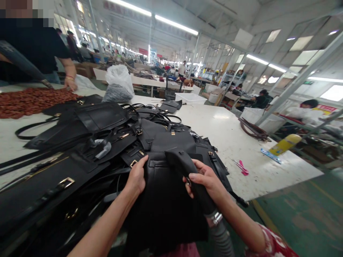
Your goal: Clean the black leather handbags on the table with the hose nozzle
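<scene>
While the left hand (137,177) lies flat with its fingers curled over the upper left edge of a black leather bag (163,200), the right hand (205,181) closes around a dark nozzle (180,162) that rises out of a grey hose (221,237). That right grip is snug: thumb on the near side, fingers wrapped over the top, the nozzle's tip pressed against the bag's front panel just above the knuckles. The left grip is looser, palm resting on the leather and fingertips hooked over the rim, so it pins the bag more than it clasps it. The bag hangs between both hands, its lower part dropping toward the person's lap.

Just beyond the left hand's fingertips sits a gold buckle (133,163) on a strap, and further out on that side spreads a heap of black bags (80,142) with brass fittings. Well past the right hand, on the white table (230,135), lies a pink tool (242,167); beyond that, near the table's edge, a yellow bottle (285,144) lies on its side. Far ahead of the left hand, a pile of reddish-brown pieces (29,101) covers the table, where another person's hand (70,84) rests. A clear plastic sack (118,82) stands beyond the heap.
</scene>
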The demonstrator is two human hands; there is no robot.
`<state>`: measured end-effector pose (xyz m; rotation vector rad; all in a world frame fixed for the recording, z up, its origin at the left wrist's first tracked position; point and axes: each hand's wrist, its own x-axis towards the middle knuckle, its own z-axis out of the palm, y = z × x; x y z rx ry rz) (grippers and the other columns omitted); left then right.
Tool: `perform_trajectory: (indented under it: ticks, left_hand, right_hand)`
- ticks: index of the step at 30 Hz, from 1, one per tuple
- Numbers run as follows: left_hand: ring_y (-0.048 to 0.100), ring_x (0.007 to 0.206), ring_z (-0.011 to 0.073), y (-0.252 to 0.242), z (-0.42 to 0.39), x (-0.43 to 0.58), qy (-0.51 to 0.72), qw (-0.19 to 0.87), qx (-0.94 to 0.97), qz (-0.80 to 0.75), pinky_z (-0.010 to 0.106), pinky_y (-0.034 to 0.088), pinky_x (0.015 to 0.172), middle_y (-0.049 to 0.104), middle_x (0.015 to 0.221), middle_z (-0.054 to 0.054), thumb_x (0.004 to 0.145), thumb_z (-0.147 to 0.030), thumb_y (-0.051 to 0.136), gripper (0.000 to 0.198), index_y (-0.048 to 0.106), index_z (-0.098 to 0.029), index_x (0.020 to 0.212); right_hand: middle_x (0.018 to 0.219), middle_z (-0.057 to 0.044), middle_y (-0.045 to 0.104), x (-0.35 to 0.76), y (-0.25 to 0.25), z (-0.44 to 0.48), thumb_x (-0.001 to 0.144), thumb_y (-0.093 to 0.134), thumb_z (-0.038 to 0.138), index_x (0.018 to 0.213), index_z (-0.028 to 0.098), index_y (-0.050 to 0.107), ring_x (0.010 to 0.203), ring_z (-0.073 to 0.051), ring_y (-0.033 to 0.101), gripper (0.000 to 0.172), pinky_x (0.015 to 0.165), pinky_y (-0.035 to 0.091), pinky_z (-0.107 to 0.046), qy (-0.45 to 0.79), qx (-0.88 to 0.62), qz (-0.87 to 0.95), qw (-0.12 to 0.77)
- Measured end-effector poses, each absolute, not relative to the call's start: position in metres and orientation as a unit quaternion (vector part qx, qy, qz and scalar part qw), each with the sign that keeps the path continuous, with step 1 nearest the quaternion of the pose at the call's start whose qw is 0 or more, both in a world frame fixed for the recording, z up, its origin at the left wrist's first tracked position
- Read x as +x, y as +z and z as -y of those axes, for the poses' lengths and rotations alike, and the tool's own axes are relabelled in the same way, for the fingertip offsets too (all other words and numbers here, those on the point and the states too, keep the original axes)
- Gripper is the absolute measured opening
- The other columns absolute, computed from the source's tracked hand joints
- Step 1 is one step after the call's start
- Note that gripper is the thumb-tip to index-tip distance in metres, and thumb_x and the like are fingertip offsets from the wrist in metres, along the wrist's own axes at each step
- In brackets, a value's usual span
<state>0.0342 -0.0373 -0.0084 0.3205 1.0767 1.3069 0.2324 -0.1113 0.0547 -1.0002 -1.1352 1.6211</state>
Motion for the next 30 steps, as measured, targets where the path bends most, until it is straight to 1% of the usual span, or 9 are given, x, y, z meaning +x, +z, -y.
perform_trajectory:
  ticks: [2, 6, 12, 14, 18, 21, 23, 27, 30]
  left_hand:
    - [0.064, 0.067, 0.0192, -0.003, 0.038, 0.032, 0.576, 0.667, 0.128, -0.454, 0.031, 0.052, 0.064, 0.069, 0.072, 0.006, 0.077, -0.023, 0.049, 0.019, 0.063, -0.013, 0.085]
    - [0.064, 0.069, 0.0179, 0.005, 0.043, 0.027, 0.582, 0.678, 0.155, -0.421, 0.029, 0.051, 0.066, 0.069, 0.076, 0.005, 0.080, -0.023, 0.045, 0.023, 0.062, -0.015, 0.093]
    - [0.065, 0.069, 0.0199, 0.011, 0.052, 0.026, 0.538, 0.729, 0.155, -0.393, 0.030, 0.052, 0.065, 0.069, 0.071, 0.006, 0.084, -0.029, 0.041, 0.028, 0.064, -0.014, 0.089]
    - [0.065, 0.069, 0.0197, 0.010, 0.053, 0.026, 0.542, 0.720, 0.147, -0.408, 0.029, 0.052, 0.066, 0.069, 0.071, 0.006, 0.083, -0.026, 0.044, 0.024, 0.064, -0.014, 0.086]
    - [0.065, 0.070, 0.0168, 0.007, 0.049, 0.024, 0.582, 0.678, 0.152, -0.422, 0.026, 0.051, 0.069, 0.069, 0.073, 0.004, 0.078, -0.012, 0.048, 0.017, 0.063, -0.014, 0.086]
    - [0.065, 0.068, 0.0183, 0.006, 0.048, 0.025, 0.549, 0.701, 0.169, -0.423, 0.028, 0.052, 0.066, 0.068, 0.070, 0.006, 0.078, -0.012, 0.048, 0.016, 0.063, -0.013, 0.082]
    - [0.064, 0.065, 0.0200, 0.004, 0.048, 0.027, 0.512, 0.719, 0.165, -0.439, 0.031, 0.053, 0.063, 0.068, 0.067, 0.007, 0.078, -0.014, 0.047, 0.016, 0.063, -0.012, 0.078]
    - [0.064, 0.062, 0.0211, -0.003, 0.047, 0.028, 0.494, 0.710, 0.175, -0.470, 0.032, 0.052, 0.060, 0.066, 0.062, 0.007, 0.073, -0.012, 0.049, 0.013, 0.062, -0.011, 0.075]
    - [0.063, 0.063, 0.0201, -0.007, 0.046, 0.026, 0.523, 0.676, 0.216, -0.472, 0.030, 0.051, 0.060, 0.066, 0.063, 0.005, 0.065, -0.013, 0.056, 0.010, 0.062, -0.012, 0.073]
  right_hand:
    - [0.069, -0.002, 0.061, 0.237, 0.058, 0.112, 0.068, 0.061, 0.022, 0.113, 0.018, 0.045, 0.045, -0.012, 0.055, 0.047, 0.039, 0.045, -0.023, 0.653, -0.403, 0.456, 0.451]
    - [0.069, -0.002, 0.061, 0.236, 0.059, 0.115, 0.067, 0.062, 0.020, 0.115, 0.019, 0.044, 0.043, -0.012, 0.056, 0.052, 0.037, 0.044, -0.022, 0.671, -0.402, 0.468, 0.412]
    - [0.054, 0.004, 0.058, 0.203, 0.059, 0.100, 0.060, 0.066, 0.018, 0.117, 0.017, 0.045, 0.038, -0.011, 0.053, 0.061, 0.036, 0.045, -0.022, 0.695, -0.406, 0.492, 0.331]
    - [0.055, 0.004, 0.057, 0.197, 0.063, 0.098, 0.059, 0.067, 0.019, 0.117, 0.016, 0.045, 0.039, -0.011, 0.054, 0.062, 0.036, 0.045, -0.022, 0.694, -0.409, 0.503, 0.314]
    - [0.060, 0.004, 0.057, 0.202, 0.071, 0.105, 0.061, 0.066, 0.020, 0.118, 0.020, 0.047, 0.041, -0.010, 0.054, 0.060, 0.038, 0.045, -0.021, 0.687, -0.414, 0.521, 0.291]
    - [0.060, 0.004, 0.056, 0.205, 0.069, 0.111, 0.063, 0.066, 0.020, 0.119, 0.022, 0.046, 0.041, -0.009, 0.051, 0.060, 0.038, 0.044, -0.021, 0.679, -0.419, 0.535, 0.277]
    - [0.061, 0.004, 0.056, 0.200, 0.063, 0.110, 0.063, 0.066, 0.021, 0.120, 0.021, 0.046, 0.043, -0.009, 0.051, 0.060, 0.039, 0.044, -0.021, 0.636, -0.440, 0.554, 0.306]
    - [0.076, 0.001, 0.058, 0.191, 0.054, 0.102, 0.064, 0.065, 0.020, 0.123, 0.021, 0.043, 0.052, -0.010, 0.053, 0.063, 0.046, 0.045, -0.021, 0.507, -0.486, 0.562, 0.436]
    - [0.071, 0.002, 0.057, 0.199, 0.056, 0.103, 0.066, 0.064, 0.021, 0.124, 0.021, 0.041, 0.048, -0.010, 0.052, 0.062, 0.045, 0.045, -0.022, 0.532, -0.473, 0.538, 0.452]
